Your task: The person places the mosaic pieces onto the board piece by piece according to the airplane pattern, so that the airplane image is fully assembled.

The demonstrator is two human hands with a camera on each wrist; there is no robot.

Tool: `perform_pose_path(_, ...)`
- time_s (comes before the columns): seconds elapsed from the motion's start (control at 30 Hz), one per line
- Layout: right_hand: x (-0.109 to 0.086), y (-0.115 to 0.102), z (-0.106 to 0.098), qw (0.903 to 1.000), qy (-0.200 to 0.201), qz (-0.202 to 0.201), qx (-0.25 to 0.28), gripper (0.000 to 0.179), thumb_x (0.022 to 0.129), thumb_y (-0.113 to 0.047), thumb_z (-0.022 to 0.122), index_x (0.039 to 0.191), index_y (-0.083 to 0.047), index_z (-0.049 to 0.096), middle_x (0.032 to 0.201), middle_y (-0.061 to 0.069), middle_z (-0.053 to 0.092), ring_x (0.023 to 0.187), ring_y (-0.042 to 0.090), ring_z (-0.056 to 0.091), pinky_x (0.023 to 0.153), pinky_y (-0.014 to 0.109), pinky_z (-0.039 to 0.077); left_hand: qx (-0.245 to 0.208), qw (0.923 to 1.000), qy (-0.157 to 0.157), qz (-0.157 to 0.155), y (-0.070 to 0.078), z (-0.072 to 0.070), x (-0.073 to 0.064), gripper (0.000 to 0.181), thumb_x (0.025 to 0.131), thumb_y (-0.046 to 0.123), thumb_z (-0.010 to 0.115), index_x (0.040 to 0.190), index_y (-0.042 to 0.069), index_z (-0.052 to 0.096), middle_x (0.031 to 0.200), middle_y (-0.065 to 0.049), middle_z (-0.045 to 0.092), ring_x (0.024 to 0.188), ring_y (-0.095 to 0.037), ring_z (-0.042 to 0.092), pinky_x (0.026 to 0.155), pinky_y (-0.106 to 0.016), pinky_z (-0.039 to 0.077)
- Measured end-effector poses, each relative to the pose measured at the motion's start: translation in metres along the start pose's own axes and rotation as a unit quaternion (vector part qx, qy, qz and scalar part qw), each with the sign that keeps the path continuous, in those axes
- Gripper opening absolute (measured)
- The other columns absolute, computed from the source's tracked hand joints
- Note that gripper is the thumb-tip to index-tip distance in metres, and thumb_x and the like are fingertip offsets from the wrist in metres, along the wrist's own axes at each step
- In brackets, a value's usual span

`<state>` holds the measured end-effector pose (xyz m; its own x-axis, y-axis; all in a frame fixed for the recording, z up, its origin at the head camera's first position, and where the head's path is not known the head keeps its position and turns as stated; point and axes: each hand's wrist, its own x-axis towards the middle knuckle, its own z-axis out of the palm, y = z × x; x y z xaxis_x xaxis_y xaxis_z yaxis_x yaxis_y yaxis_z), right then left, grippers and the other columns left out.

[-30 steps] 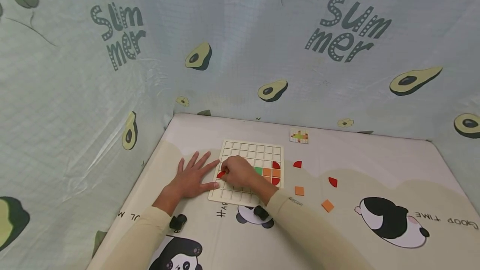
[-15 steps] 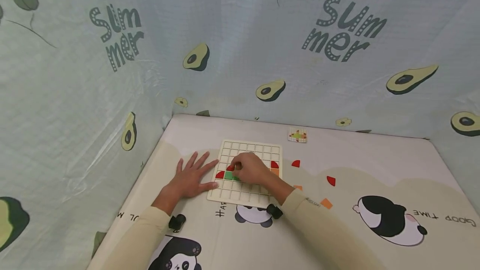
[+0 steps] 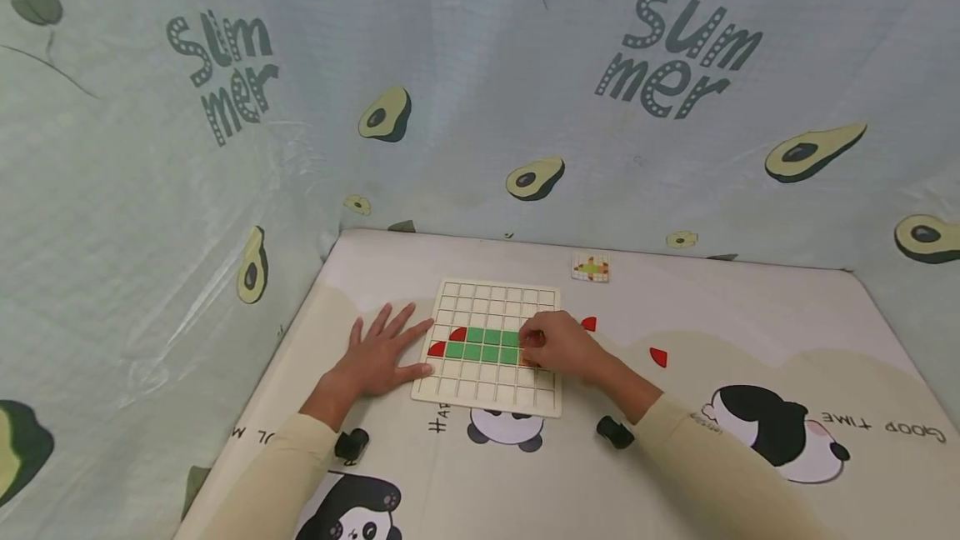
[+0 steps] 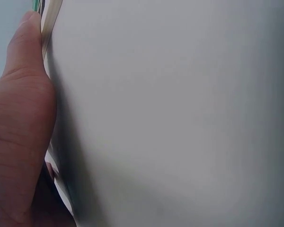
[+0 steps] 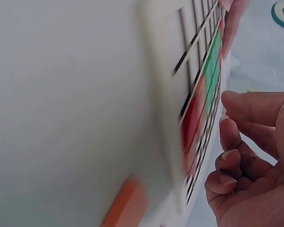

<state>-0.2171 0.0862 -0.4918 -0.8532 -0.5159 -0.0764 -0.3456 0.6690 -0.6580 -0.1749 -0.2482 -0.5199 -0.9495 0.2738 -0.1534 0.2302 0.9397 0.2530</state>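
My left hand (image 3: 378, 363) lies flat with fingers spread, its fingertips and thumb at the left edge of the gridded board (image 3: 480, 397). Two rows of green square tiles (image 3: 491, 337) run across the board's middle, with red quarter-circle tiles (image 3: 437, 349) at their left end. Over the right end of these rows is my right hand (image 3: 562, 346), covering part of the orange tiles (image 3: 527, 358). Its fingers are curled, thumb and index tips close together, and the right wrist view shows no tile between them. There, red and orange tiles (image 5: 193, 118) sit in the grid beside the fingers.
A small picture card (image 3: 591, 267) lies behind the board. To the right are loose red quarter-circle tiles (image 3: 658, 357). A loose orange tile (image 5: 125, 203) shows near the board's edge in the right wrist view. Patterned fabric walls (image 3: 465, 107) stand at the back and left.
My right hand has moved rightward along the tile rows, from the red tiles at the left end to the orange ones, uncovering the green tiles. The left hand stays in place.
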Motion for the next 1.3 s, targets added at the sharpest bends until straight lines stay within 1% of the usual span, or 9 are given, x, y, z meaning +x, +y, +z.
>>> perform_pose_path(0.13,-0.019,0.018,-0.012,0.9996,0.000,0.020,-0.021,0.014,0.087,-0.005,0.077,0.101,-0.008,0.077,0.086,0.000,0.065,0.081,0.015,0.054,0.071,0.028,0.047,-0.002,1.0000,0.000,-0.001,0.001,-0.002,-0.001,0.079,0.095,0.063,0.063,0.162,0.030,0.037,0.176,-0.011,0.020,0.162,-0.047,0.012,0.121,-0.080,0.009)
perform_pose_path(0.23,-0.034,0.034,-0.018,0.9982,0.000,0.034,-0.049,0.019,0.086,-0.009,0.081,0.105,-0.009,0.077,0.091,-0.001,0.067,0.086,0.015,0.056,0.076,0.030,0.050,-0.004,1.0000,0.003,0.002,0.000,-0.001,0.000,0.078,0.095,0.062,0.063,0.162,0.030,0.038,0.175,-0.011,0.021,0.161,-0.048,0.012,0.120,-0.080,0.009)
perform_pose_path(0.33,-0.050,0.047,-0.024,0.9971,0.001,0.051,-0.056,0.026,0.086,-0.014,0.083,0.110,-0.010,0.076,0.098,-0.001,0.069,0.091,0.015,0.057,0.081,0.033,0.053,-0.002,1.0000,0.002,0.004,0.000,0.001,0.001,0.078,0.096,0.062,0.063,0.162,0.030,0.037,0.176,-0.011,0.020,0.162,-0.048,0.012,0.121,-0.080,0.009)
perform_pose_path(0.4,-0.059,0.055,-0.026,0.9966,0.001,0.056,-0.060,0.028,0.085,-0.016,0.084,0.111,-0.010,0.076,0.100,-0.001,0.069,0.093,0.015,0.058,0.084,0.035,0.055,-0.001,1.0000,0.002,0.005,0.000,0.002,0.001,0.078,0.096,0.063,0.063,0.162,0.031,0.037,0.176,-0.010,0.020,0.162,-0.048,0.012,0.121,-0.080,0.009)
perform_pose_path(0.53,-0.073,0.067,-0.029,0.9956,0.004,0.049,-0.080,0.027,0.084,-0.017,0.086,0.108,-0.012,0.075,0.098,-0.003,0.067,0.093,0.015,0.058,0.085,0.037,0.055,0.000,1.0000,0.004,0.003,0.000,0.003,0.000,0.078,0.095,0.064,0.063,0.162,0.032,0.037,0.176,-0.009,0.020,0.162,-0.047,0.012,0.121,-0.080,0.009)
perform_pose_path(0.73,-0.078,0.076,-0.029,0.9953,0.013,0.045,-0.085,0.019,0.083,-0.015,0.086,0.098,-0.013,0.075,0.092,-0.004,0.066,0.087,0.013,0.057,0.080,0.033,0.054,-0.003,1.0000,0.007,0.002,0.002,0.001,-0.001,0.079,0.094,0.063,0.065,0.162,0.031,0.038,0.176,-0.010,0.021,0.162,-0.048,0.013,0.120,-0.080,0.010)
perform_pose_path(0.97,-0.080,0.078,-0.030,0.9956,0.006,0.026,-0.090,0.020,0.085,-0.016,0.085,0.103,-0.014,0.074,0.092,-0.007,0.064,0.087,0.011,0.055,0.078,0.029,0.053,0.001,1.0000,0.009,0.000,0.000,0.001,-0.002,0.078,0.095,0.062,0.065,0.161,0.030,0.039,0.175,-0.010,0.022,0.161,-0.048,0.013,0.121,-0.080,0.010)
perform_pose_path(1.13,-0.081,0.078,-0.031,0.9968,-0.008,0.029,-0.074,0.017,0.087,-0.014,0.084,0.099,-0.013,0.073,0.090,-0.007,0.064,0.084,0.010,0.055,0.076,0.026,0.052,0.001,0.9999,0.011,-0.001,0.000,0.002,-0.001,0.078,0.095,0.063,0.064,0.161,0.031,0.039,0.176,-0.009,0.022,0.162,-0.047,0.013,0.121,-0.080,0.010)
perform_pose_path(1.3,-0.082,0.078,-0.030,0.9968,-0.009,0.020,-0.077,0.016,0.087,-0.013,0.083,0.099,-0.011,0.073,0.086,-0.007,0.063,0.082,0.009,0.054,0.072,0.023,0.051,0.002,0.9999,0.011,0.000,0.000,0.003,-0.001,0.078,0.095,0.062,0.065,0.161,0.031,0.039,0.176,-0.009,0.021,0.162,-0.047,0.013,0.121,-0.080,0.009)
